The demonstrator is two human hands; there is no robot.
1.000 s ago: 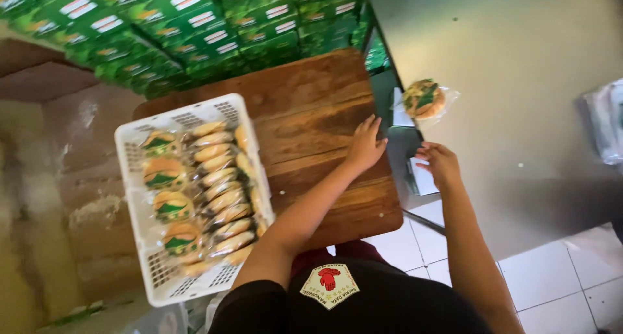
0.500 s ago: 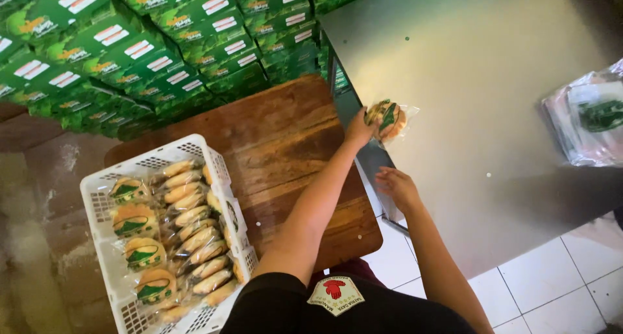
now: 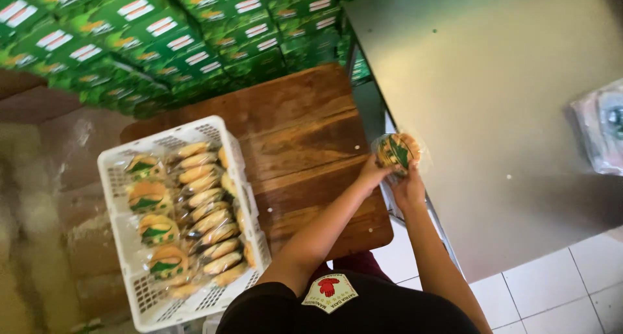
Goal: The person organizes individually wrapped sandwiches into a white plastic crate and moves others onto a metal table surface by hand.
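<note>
Both hands, left (image 3: 372, 175) and right (image 3: 410, 190), grip one wrapped pastry pack (image 3: 397, 151) at the steel table's (image 3: 493, 100) near-left edge; best held lightly, lest the wrapper crumple.

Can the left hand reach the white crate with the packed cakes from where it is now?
Probably yes. The left hand holds the wrapped cake at the metal table; only bare wooden table lies between it and the white crate.

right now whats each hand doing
Left hand: closed on the wrapped pastry, at its left side.
Right hand: grip on the same pastry from below.
</note>
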